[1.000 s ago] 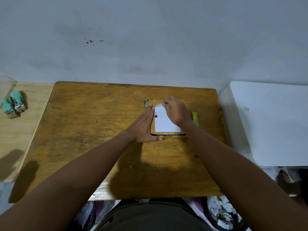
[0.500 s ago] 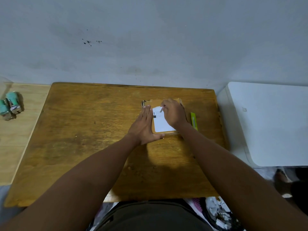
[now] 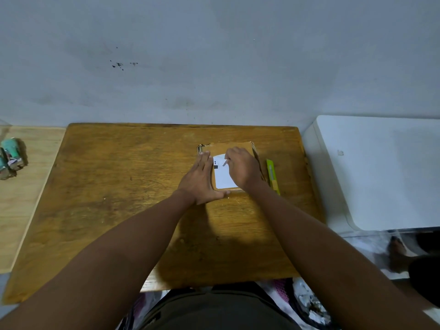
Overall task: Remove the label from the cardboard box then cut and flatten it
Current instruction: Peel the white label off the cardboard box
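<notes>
The left hand lies flat with its fingers straight and pressed together, laid along the left edge of the cardboard box, its thumb running under the box's near edge. The right hand is curled over the top of the box, its fingertips pinching a lifted corner of the white label; that corner is peeled up and folded back, while the rest of the label lies flat on the box top. The box sits on the far right part of a worn wooden table, which stands against a pale grey wall with a few dark specks. Just right of the box, apart from it, a yellow-green utility knife lies on the table. A lighter wooden surface adjoins the table on the left and carries some small teal objects, too blurred to identify. A white surface stands to the right of the table.
</notes>
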